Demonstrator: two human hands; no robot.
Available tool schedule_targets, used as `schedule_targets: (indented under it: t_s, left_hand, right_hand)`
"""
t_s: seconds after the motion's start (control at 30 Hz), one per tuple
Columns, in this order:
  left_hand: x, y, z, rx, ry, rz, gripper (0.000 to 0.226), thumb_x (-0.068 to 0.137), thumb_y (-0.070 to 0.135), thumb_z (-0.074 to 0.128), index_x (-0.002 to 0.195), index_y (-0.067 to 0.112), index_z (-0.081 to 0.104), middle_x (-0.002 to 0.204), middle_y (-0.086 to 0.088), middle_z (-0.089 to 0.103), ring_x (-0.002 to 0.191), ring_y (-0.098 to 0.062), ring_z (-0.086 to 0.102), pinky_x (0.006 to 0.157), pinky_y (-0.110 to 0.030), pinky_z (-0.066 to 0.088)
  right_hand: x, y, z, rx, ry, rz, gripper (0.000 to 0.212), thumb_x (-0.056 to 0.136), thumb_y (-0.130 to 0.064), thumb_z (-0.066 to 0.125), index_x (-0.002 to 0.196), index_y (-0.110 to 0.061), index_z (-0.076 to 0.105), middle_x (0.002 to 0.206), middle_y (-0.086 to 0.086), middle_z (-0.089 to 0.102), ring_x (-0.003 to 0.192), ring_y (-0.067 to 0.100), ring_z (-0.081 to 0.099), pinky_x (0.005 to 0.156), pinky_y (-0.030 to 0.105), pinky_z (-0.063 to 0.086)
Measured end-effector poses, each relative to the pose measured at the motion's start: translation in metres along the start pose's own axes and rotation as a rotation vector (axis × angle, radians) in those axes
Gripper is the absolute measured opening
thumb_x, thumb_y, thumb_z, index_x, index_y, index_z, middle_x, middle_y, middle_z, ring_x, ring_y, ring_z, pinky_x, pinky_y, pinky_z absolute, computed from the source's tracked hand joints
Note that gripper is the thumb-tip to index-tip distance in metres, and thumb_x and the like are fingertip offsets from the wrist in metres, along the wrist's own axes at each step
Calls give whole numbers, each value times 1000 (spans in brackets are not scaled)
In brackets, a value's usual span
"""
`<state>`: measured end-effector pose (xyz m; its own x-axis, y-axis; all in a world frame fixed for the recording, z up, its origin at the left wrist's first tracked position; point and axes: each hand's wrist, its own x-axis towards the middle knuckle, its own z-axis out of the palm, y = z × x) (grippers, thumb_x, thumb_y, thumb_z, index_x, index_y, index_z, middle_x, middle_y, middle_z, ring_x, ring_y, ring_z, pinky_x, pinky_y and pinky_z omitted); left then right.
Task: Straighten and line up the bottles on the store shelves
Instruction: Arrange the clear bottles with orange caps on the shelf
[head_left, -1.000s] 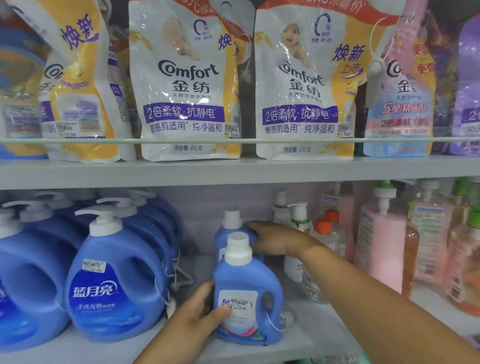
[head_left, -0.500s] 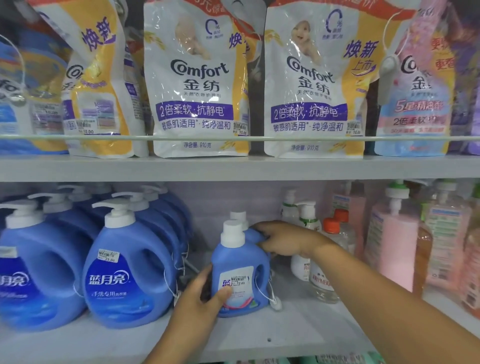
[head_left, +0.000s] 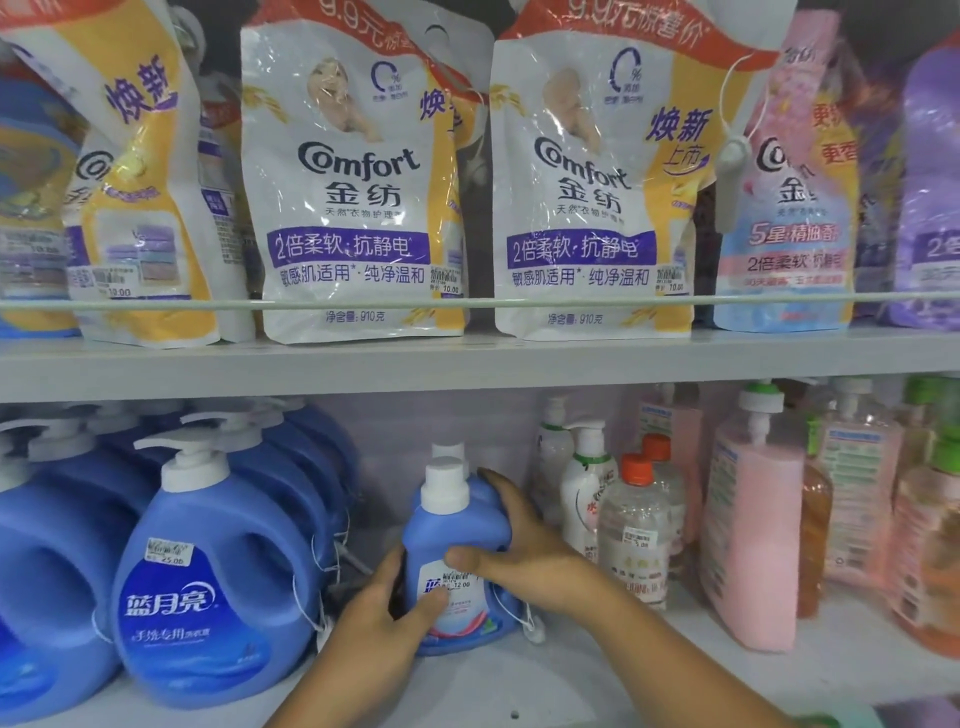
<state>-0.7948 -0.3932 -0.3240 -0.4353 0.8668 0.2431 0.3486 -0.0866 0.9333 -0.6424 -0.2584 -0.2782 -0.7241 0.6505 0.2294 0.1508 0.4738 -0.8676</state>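
Observation:
A small blue detergent bottle (head_left: 451, 525) with a white cap stands upright on the lower shelf (head_left: 519, 686), middle of the view. My left hand (head_left: 384, 618) grips its lower left side, thumb across the label. My right hand (head_left: 524, 545) wraps its right shoulder and front. A second small blue bottle stands directly behind it; only its white cap (head_left: 448, 450) shows. Large blue pump bottles (head_left: 208, 587) stand in rows to the left.
Clear bottles with orange caps (head_left: 636, 525), white pump bottles (head_left: 587, 483) and a tall pink pump bottle (head_left: 753, 514) crowd the right. The upper shelf (head_left: 467, 358) carries Comfort refill pouches (head_left: 353, 197) behind a rail. Security tags dangle from the blue bottles.
The front small bottle has slid back on the shelf against the one behind it. My right hand has come forward from the rear bottle onto the front one.

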Motion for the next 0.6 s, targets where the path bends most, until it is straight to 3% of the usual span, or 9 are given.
schedule_targets:
  t_s: [0.1, 0.13, 0.2, 0.23, 0.3, 0.37, 0.47, 0.53, 0.6]
  left_hand:
    - [5, -1, -5, -51, -38, -10, 65, 86, 10, 80, 139, 33, 51, 126, 8, 72, 113, -5, 69, 89, -21, 58]
    - [6, 1, -8, -74, -65, -17, 70, 81, 17, 86, 137, 37, 51, 128, 9, 70, 118, -8, 67, 91, -24, 57]
    - [7, 8, -12, -191, -64, -40, 89, 60, 51, 94, 137, 42, 51, 134, 18, 66, 125, -4, 62, 100, -28, 52]
    - [10, 10, -12, -229, -15, -37, 96, 55, 68, 88, 139, 43, 48, 140, 26, 58, 130, 1, 54, 107, -28, 45]
    - [15, 18, -6, -132, 87, 10, 93, 71, 85, 61, 150, 44, 35, 146, 32, 34, 137, 6, 29, 115, -22, 23]
    - [17, 22, 5, 35, 109, 27, 89, 81, 77, 45, 157, 37, 22, 146, 21, 30, 134, 4, 20, 108, -16, 17]
    - [25, 13, 19, 43, 117, 52, 65, 95, 39, 65, 150, 37, 31, 143, 14, 45, 135, 3, 42, 97, -8, 32]
    - [30, 12, 21, 50, 135, 60, 65, 79, 47, 72, 134, 47, 37, 132, 19, 54, 116, 18, 52, 85, 0, 37]
    - [33, 16, 22, 86, 144, 52, 64, 77, 42, 74, 132, 43, 40, 127, 18, 56, 108, 18, 54, 80, 0, 39]
  right_hand:
    - [-5, 12, 4, 82, 32, -3, 77, 76, -37, 88, 131, -54, 37, 131, -27, 57, 118, -10, 58, 97, 20, 52]
    - [-7, 14, 5, 79, 42, -2, 75, 74, -39, 88, 128, -55, 38, 132, -25, 58, 120, -7, 58, 100, 24, 52]
    - [-12, 17, 5, 75, 55, -2, 74, 72, -37, 89, 125, -55, 40, 131, -24, 58, 119, -9, 58, 103, 28, 52]
    - [-14, 17, 5, 77, 53, -7, 76, 70, -35, 91, 124, -55, 41, 132, -23, 58, 119, -9, 58, 102, 28, 53]
    - [-18, 17, 6, 72, 53, -30, 81, 66, -35, 93, 122, -62, 42, 134, -20, 58, 121, -5, 59, 102, 31, 54]
    - [-19, 18, 8, 56, 69, -44, 84, 63, -36, 93, 121, -69, 41, 134, -21, 58, 123, -3, 59, 102, 33, 54]
    - [-21, 17, 14, 26, 102, -51, 92, 66, -36, 92, 136, -57, 36, 134, -26, 55, 124, -7, 55, 104, 30, 52]
    - [-22, 13, 15, 29, 116, -65, 94, 72, -28, 91, 145, -43, 34, 135, -27, 51, 122, -13, 52, 101, 20, 49]
    - [-20, 13, 12, 39, 127, -79, 90, 75, -20, 89, 145, -38, 35, 135, -27, 51, 119, -16, 51, 95, 11, 47]
